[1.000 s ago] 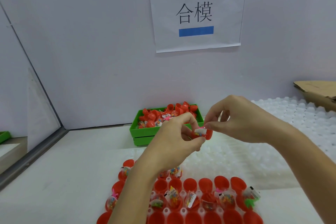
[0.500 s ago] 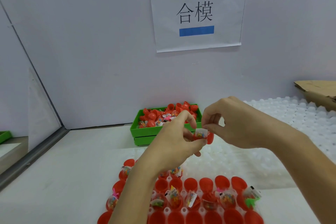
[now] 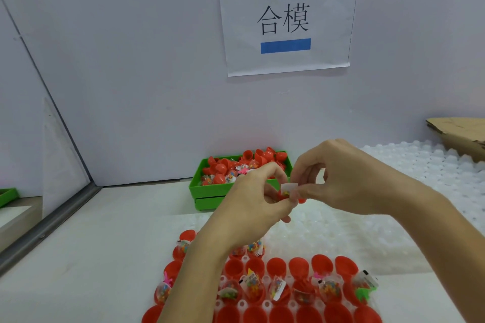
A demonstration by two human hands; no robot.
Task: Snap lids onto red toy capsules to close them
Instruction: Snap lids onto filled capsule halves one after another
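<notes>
Our left hand [image 3: 252,199] gripped the red capsule [image 3: 286,195]; our right hand [image 3: 341,178] pinched its packet tab from the right (the lid's position stayed hidden), both touching.

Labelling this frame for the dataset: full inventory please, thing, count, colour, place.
Held capsule: one, red with a white packet sticking out, pinched between both hands above the table.
Tray of capsule halves: one, red cups, some holding toy packets, near edge of the table; exact count cut off.
Green bin: one, green, back of the table by the wall, full of red capsule parts and packets.
White blister trays: count unclear, translucent white, right side of the table.
Cardboard: one piece, brown, far right.
Paper sign: one, white with blue tape, on the wall.
Left hand: pinching the capsule.
Right hand: pinching the packet's top.
</notes>
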